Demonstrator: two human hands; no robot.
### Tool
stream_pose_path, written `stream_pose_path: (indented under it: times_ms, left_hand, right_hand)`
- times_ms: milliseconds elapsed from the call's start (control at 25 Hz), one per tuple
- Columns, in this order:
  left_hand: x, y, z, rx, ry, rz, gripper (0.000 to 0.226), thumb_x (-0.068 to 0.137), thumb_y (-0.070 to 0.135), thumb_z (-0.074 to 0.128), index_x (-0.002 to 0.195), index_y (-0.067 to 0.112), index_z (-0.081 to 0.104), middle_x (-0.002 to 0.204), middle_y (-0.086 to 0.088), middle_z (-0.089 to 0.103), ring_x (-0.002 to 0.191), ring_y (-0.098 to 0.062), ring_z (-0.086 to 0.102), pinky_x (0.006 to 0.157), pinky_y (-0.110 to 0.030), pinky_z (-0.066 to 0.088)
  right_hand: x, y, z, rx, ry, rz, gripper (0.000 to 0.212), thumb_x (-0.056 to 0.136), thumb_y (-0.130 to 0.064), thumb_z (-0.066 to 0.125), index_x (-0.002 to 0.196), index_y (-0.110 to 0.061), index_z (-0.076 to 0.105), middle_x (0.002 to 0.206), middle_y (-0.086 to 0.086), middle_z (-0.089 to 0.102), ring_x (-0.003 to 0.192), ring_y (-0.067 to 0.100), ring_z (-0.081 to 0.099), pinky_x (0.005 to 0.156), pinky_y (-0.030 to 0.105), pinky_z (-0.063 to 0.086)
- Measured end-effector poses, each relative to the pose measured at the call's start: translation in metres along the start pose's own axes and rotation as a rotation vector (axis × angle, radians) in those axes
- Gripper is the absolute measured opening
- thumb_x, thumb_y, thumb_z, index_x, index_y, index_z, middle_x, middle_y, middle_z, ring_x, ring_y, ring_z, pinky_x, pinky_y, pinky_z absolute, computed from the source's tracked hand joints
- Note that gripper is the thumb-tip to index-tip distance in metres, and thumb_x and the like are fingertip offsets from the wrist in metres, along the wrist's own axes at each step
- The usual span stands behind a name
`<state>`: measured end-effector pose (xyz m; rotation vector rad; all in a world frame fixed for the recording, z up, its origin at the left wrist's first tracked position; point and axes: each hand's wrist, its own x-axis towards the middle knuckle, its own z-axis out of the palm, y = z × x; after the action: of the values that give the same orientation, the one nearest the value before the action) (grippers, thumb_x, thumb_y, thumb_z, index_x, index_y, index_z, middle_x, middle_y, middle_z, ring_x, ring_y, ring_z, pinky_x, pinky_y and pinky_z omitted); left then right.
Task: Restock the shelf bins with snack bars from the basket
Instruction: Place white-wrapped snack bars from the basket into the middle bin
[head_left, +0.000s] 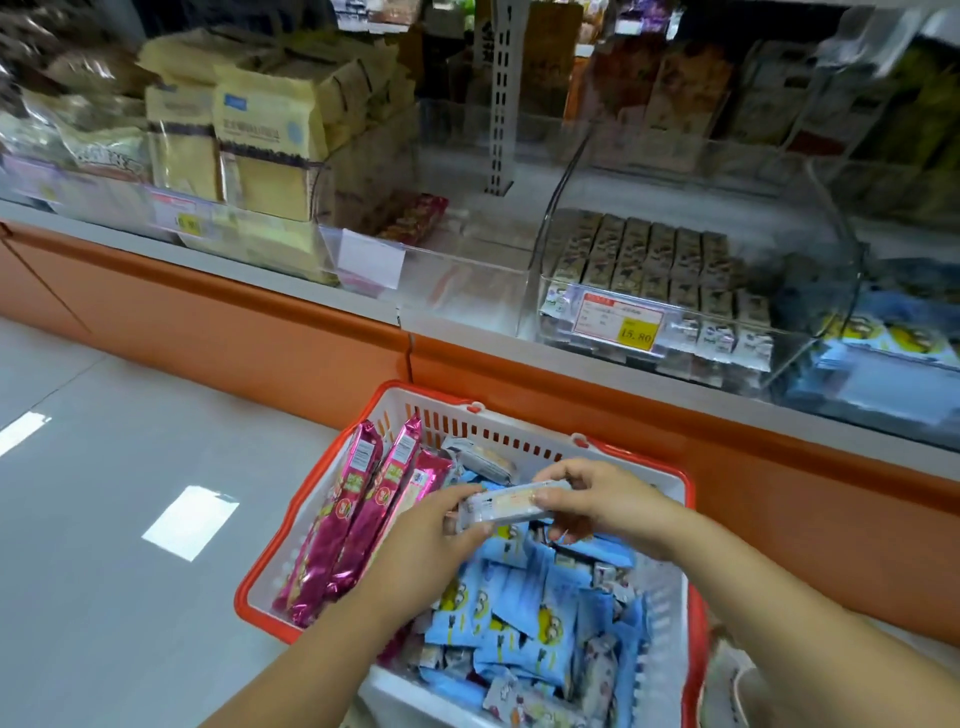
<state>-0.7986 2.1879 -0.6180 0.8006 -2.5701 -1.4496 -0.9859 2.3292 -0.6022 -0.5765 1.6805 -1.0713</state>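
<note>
A white basket with an orange rim (691, 486) stands on the floor below the shelf, full of blue snack packets (524, 618) and several long magenta packs (358, 514) leaning at its left. Above it both hands hold one pale snack bar (511, 503). My left hand (431, 540) grips its left end. My right hand (597, 499) pinches its right end. On the shelf a clear bin (675, 291) holds rows of small grey-green bars behind a red and yellow price tag. A bin with blue packets (893, 353) stands to its right.
A nearly empty clear bin (447, 270) sits left of the filled one, with a red packet at its back. Tan paper bags (260, 140) stack at the shelf's left. The orange shelf base (260, 332) runs along the grey floor (104, 493).
</note>
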Motion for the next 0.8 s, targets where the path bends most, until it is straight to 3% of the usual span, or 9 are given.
stream_pose_path:
  times_ms: [80, 200, 280, 360, 440, 560, 640, 720, 800]
  left_hand:
    - [0.003, 0.014, 0.000, -0.077, -0.038, -0.032, 0.022, 0.094, 0.040, 0.057, 0.115, 0.038, 0.060, 0.093, 0.014, 0.063, 0.070, 0.006, 0.059, 0.057, -0.010, 0.046]
    - [0.002, 0.035, -0.003, -0.279, -0.215, -0.130, 0.021, 0.097, 0.041, 0.049, 0.109, 0.030, 0.064, 0.106, 0.005, 0.065, 0.087, -0.002, 0.067, 0.070, -0.019, 0.055]
    - [-0.001, 0.049, -0.002, -0.423, -0.289, -0.189, 0.026, 0.097, 0.042, 0.049, 0.115, 0.029, 0.063, 0.113, 0.003, 0.066, 0.097, -0.008, 0.068, 0.074, -0.023, 0.056]
    - [-0.002, 0.061, 0.002, -0.461, -0.271, -0.189, 0.030, 0.095, 0.043, 0.054, 0.122, 0.033, 0.060, 0.117, 0.005, 0.065, 0.104, -0.012, 0.065, 0.077, -0.026, 0.057]
    - [-0.004, 0.071, 0.006, -0.459, -0.269, -0.150, 0.033, 0.091, 0.037, 0.062, 0.124, 0.033, 0.061, 0.110, 0.008, 0.068, 0.099, -0.010, 0.067, 0.076, -0.026, 0.057]
    - [-0.006, 0.085, 0.012, -0.430, -0.336, -0.126, 0.030, 0.092, 0.025, 0.063, 0.122, 0.025, 0.063, 0.104, 0.009, 0.072, 0.093, -0.009, 0.070, 0.074, -0.022, 0.055]
    - [-0.006, 0.092, 0.014, -0.418, -0.348, -0.123, 0.027, 0.094, 0.024, 0.061, 0.121, 0.025, 0.064, 0.107, 0.009, 0.072, 0.095, -0.009, 0.069, 0.076, -0.023, 0.055]
    - [-0.002, 0.100, 0.014, -0.429, -0.337, -0.105, 0.025, 0.095, 0.024, 0.059, 0.120, 0.025, 0.064, 0.108, 0.009, 0.072, 0.097, -0.010, 0.068, 0.078, -0.026, 0.056]
    - [0.006, 0.115, 0.007, -0.412, -0.339, -0.026, 0.026, 0.093, 0.026, 0.061, 0.119, 0.030, 0.064, 0.107, 0.011, 0.072, 0.097, -0.007, 0.068, 0.077, -0.023, 0.055]
  right_hand:
    - [-0.015, -0.004, -0.008, 0.064, 0.016, -0.031, 0.021, 0.091, -0.022, 0.066, 0.111, -0.014, 0.064, 0.088, 0.008, 0.069, 0.074, 0.019, 0.068, 0.062, 0.026, 0.052]
    - [-0.036, -0.011, -0.021, 0.122, 0.036, -0.107, 0.024, 0.091, -0.009, 0.063, 0.114, -0.010, 0.066, 0.098, 0.007, 0.070, 0.087, 0.018, 0.067, 0.073, 0.028, 0.054]
    - [-0.047, -0.019, -0.025, 0.190, 0.091, -0.129, 0.026, 0.088, -0.007, 0.065, 0.115, -0.008, 0.064, 0.095, 0.007, 0.071, 0.081, 0.021, 0.067, 0.069, 0.028, 0.057]
    - [-0.056, -0.026, -0.025, 0.136, 0.180, -0.135, 0.023, 0.087, -0.016, 0.069, 0.109, -0.010, 0.066, 0.084, 0.009, 0.070, 0.065, 0.021, 0.065, 0.058, 0.026, 0.055]
    - [-0.063, -0.029, -0.026, -0.007, 0.264, -0.145, 0.023, 0.087, -0.027, 0.069, 0.098, -0.008, 0.067, 0.070, 0.003, 0.068, 0.055, 0.017, 0.062, 0.049, 0.023, 0.049]
    - [-0.073, -0.032, -0.030, -0.113, 0.337, -0.150, 0.029, 0.087, -0.038, 0.067, 0.087, -0.009, 0.067, 0.055, -0.005, 0.062, 0.050, 0.012, 0.059, 0.046, 0.022, 0.047]
    - [-0.081, -0.036, -0.036, -0.211, 0.318, -0.152, 0.026, 0.086, -0.042, 0.067, 0.090, -0.017, 0.069, 0.066, -0.003, 0.068, 0.059, 0.010, 0.062, 0.054, 0.023, 0.052]
    - [-0.089, -0.048, -0.044, -0.262, 0.252, -0.166, 0.018, 0.084, -0.032, 0.072, 0.099, -0.021, 0.070, 0.088, 0.000, 0.073, 0.074, 0.010, 0.066, 0.067, 0.025, 0.056]
    - [-0.102, -0.074, -0.058, -0.293, 0.222, -0.225, 0.027, 0.082, -0.019, 0.075, 0.107, -0.025, 0.068, 0.096, -0.001, 0.072, 0.080, 0.007, 0.067, 0.068, 0.023, 0.057]
